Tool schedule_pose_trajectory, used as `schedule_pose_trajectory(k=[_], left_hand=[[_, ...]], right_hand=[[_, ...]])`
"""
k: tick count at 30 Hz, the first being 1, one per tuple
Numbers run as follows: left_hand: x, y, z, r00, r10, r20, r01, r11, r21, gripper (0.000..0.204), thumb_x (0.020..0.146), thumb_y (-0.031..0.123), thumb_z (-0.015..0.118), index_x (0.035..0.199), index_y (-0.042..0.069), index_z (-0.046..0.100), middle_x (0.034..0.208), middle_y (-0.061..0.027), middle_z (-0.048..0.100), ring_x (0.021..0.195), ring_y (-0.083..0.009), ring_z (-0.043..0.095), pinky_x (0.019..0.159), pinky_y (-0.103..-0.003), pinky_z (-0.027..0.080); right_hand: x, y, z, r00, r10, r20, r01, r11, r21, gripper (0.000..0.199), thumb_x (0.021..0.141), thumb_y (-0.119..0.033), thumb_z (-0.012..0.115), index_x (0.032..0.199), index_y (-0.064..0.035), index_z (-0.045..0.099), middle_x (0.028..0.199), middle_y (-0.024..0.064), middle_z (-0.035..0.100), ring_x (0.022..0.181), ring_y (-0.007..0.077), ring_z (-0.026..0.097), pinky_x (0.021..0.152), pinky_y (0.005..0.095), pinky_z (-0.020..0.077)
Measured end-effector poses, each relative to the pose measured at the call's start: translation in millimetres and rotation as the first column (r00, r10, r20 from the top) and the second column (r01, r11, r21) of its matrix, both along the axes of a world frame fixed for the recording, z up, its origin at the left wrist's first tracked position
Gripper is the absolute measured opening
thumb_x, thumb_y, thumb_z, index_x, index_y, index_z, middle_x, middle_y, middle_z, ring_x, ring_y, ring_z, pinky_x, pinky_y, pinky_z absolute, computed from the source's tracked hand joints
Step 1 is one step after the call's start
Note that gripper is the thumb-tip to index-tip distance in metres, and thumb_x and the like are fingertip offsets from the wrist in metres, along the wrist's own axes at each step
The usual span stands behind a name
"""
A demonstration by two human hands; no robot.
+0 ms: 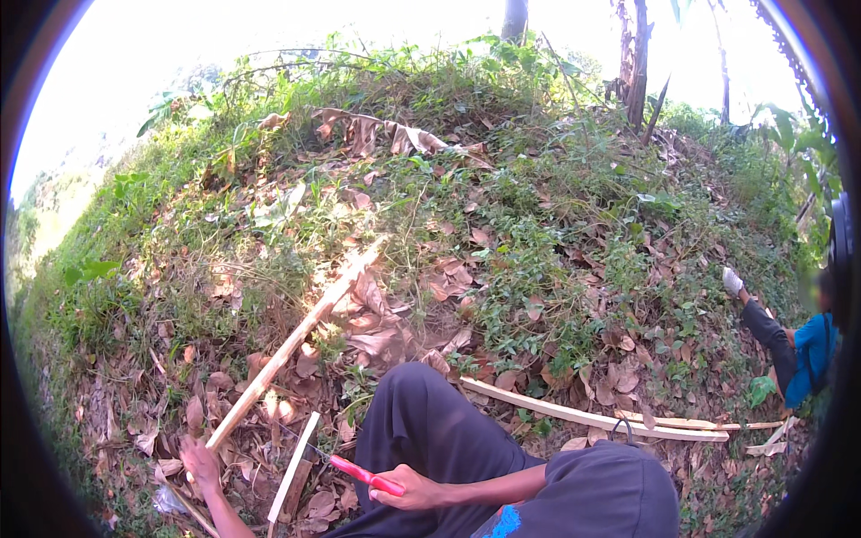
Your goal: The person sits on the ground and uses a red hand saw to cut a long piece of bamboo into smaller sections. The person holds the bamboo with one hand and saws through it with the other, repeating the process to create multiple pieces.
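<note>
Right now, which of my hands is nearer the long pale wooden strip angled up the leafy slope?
Left. Your left hand is at the lower end of the long pale strip; your right hand, holding a red-handled tool, is apart from it, farther right.

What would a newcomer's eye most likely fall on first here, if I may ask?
Probably the bright red handle in the right hand, at the lower middle. Next, the long pale wooden strip slanting up from the left hand, then the person in blue at the right edge.
</note>
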State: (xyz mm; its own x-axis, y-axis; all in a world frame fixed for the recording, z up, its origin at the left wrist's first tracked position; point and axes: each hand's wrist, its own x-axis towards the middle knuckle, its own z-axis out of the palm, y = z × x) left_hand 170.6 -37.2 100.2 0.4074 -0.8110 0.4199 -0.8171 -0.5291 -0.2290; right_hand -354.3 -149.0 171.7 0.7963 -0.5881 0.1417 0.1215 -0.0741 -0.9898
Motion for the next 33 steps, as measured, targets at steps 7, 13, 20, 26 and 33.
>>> schedule_pose_trajectory(k=[7, 13, 20, 26, 33], left_hand=[[-55, 1, -3, 0.769, -0.062, -0.637, -0.016, 0.993, -0.117, 0.021, 0.085, 0.015, 0.069, 0.096, 0.0, 0.06, 0.092, -0.0171, 0.061, 0.082, -0.0347, 0.061, 0.073, -0.045, 0.047], [-198, 44, -101, 0.907, -0.018, -0.421, 0.092, 0.983, 0.158, 0.064, 0.091, 0.038, 0.062, 0.143, 0.006, 0.044, 0.11, -0.0199, 0.056, 0.103, -0.039, 0.056, 0.086, -0.052, 0.045], [-192, 44, -109, 0.876, 0.094, -0.472, 0.014, 0.975, 0.22, 0.065, 0.093, 0.04, 0.06, 0.145, 0.008, 0.041, 0.111, -0.0211, 0.057, 0.101, -0.0388, 0.056, 0.085, -0.054, 0.043], [-213, 37, -77, 0.859, 0.134, -0.495, 0.021, 0.955, 0.295, 0.092, 0.073, 0.047, 0.08, 0.146, 0.011, 0.039, 0.116, -0.0176, 0.055, 0.105, -0.0374, 0.055, 0.088, -0.053, 0.044], [-205, 43, -107, 0.885, 0.199, -0.421, -0.078, 0.955, 0.288, 0.094, 0.065, 0.033, 0.088, 0.143, 0.011, 0.04, 0.115, -0.0171, 0.052, 0.108, -0.0365, 0.054, 0.09, -0.051, 0.044]], right_hand=[[13, 7, -3, 0.998, 0.023, -0.057, -0.024, 1.0, -0.017, 0.024, 0.094, -0.021, 0.062, 0.086, 0.0021, 0.057, 0.058, 0.0124, 0.043, 0.052, 0.0182, 0.038, 0.054, 0.0381, 0.0381], [40, -28, -23, 0.998, -0.008, -0.069, -0.002, 0.989, -0.15, 0.026, 0.092, -0.021, 0.063, 0.081, 0.002, 0.058, 0.058, 0.0076, 0.048, 0.054, 0.0124, 0.042, 0.052, 0.0346, 0.0387], [47, -29, -45, 0.998, -0.061, -0.008, 0.059, 0.984, -0.167, 0.026, 0.091, -0.019, 0.063, 0.08, 0.0023, 0.051, 0.058, 0.0118, 0.042, 0.054, 0.0175, 0.035, 0.053, 0.0382, 0.0383], [42, -24, -46, 0.995, -0.087, -0.044, 0.076, 0.973, -0.216, 0.029, 0.091, -0.021, 0.063, 0.077, 0.0011, 0.051, 0.056, 0.0124, 0.04, 0.051, 0.0201, 0.035, 0.051, 0.0386, 0.0367], [43, -20, -62, 0.994, -0.098, -0.055, 0.084, 0.972, -0.219, 0.03, 0.091, -0.02, 0.062, 0.076, 0.001, 0.048, 0.057, 0.0116, 0.038, 0.053, 0.0202, 0.033, 0.052, 0.0397, 0.0371]])
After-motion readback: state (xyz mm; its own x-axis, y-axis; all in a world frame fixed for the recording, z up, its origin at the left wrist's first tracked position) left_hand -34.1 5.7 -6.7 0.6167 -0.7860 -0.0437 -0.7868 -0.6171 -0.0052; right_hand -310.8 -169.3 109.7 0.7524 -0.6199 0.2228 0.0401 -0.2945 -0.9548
